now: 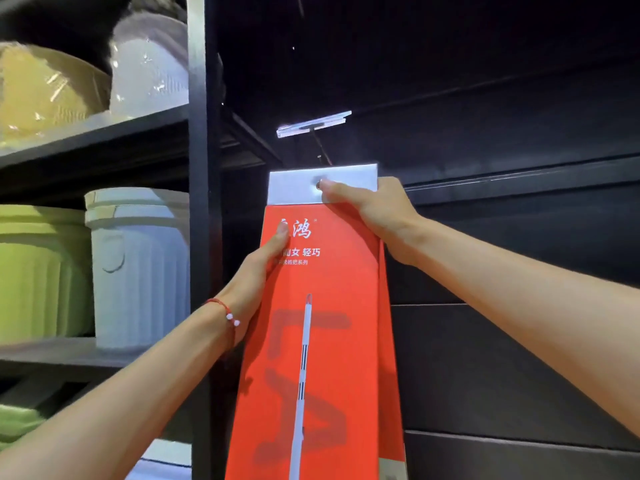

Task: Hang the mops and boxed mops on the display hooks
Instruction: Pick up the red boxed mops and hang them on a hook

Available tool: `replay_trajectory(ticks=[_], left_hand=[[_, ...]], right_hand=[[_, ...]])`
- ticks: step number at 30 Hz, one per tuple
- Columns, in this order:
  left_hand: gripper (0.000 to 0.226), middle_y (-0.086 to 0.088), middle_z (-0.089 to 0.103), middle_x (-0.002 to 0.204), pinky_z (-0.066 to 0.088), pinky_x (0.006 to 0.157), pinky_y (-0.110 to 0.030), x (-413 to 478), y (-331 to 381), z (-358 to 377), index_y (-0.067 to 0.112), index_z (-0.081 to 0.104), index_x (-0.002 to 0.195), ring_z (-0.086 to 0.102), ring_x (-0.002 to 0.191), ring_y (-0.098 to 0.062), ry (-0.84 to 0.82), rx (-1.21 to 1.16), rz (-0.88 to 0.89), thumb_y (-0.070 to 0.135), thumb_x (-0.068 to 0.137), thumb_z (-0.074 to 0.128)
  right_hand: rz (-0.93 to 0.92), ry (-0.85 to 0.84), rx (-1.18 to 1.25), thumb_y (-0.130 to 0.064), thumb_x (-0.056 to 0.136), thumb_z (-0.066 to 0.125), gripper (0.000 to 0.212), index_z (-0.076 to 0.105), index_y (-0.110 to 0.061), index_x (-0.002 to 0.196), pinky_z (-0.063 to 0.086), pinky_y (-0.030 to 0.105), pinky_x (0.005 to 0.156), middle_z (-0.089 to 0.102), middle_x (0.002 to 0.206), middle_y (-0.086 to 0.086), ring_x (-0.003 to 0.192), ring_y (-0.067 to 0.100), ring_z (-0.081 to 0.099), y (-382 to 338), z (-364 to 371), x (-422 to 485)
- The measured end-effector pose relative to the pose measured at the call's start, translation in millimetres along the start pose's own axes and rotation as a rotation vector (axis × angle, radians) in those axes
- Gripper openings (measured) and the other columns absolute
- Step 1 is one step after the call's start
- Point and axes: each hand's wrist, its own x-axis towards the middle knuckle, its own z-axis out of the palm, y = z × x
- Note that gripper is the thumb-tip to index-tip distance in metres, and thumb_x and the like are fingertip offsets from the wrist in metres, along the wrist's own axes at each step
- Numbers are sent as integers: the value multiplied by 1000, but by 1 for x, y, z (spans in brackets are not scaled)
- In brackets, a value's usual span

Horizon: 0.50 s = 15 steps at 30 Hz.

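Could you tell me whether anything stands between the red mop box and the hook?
Nothing visible does. The white tab of the red mop box sits at the hook wire, below the clear label holder; the right hand pinches the tab beside its hole, the left hand grips the box.

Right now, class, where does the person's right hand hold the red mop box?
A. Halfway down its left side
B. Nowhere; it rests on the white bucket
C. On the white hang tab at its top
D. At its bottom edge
C: the right hand grips the white hang tab of the red mop box, thumb tip beside the tab's hole, just below the display hook.
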Motion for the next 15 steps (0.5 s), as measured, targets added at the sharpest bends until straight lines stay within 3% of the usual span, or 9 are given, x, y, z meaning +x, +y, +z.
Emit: replay_trajectory(ticks=[3, 8, 15], left_hand=[[58, -12, 78, 110, 61, 90, -39, 15, 6, -4, 17, 76, 117, 76, 100, -30, 10, 2, 25, 64, 96, 49], [55, -11, 80, 104, 63, 82, -34, 39, 14, -5, 18, 78, 112, 78, 83, -23, 17, -4, 78, 63, 97, 50], [57, -11, 80, 101, 64, 71, -31, 67, 15, -10, 19, 78, 111, 78, 81, -23, 7, 36, 101, 65, 96, 49]], right_hand=[[-54, 15, 1, -28, 81, 88, 25, 81, -7, 92, 62, 38, 75, 81, 87, 6, 75, 20, 77, 1, 7, 25], [-151, 63, -27, -39, 75, 88, 31, 82, -12, 90, 63, 53, 89, 82, 88, 5, 87, 28, 79, 4, 10, 58], [-150, 41, -21, -36, 78, 87, 29, 83, -14, 96, 63, 48, 89, 82, 92, 3, 88, 23, 80, 7, 7, 77]])
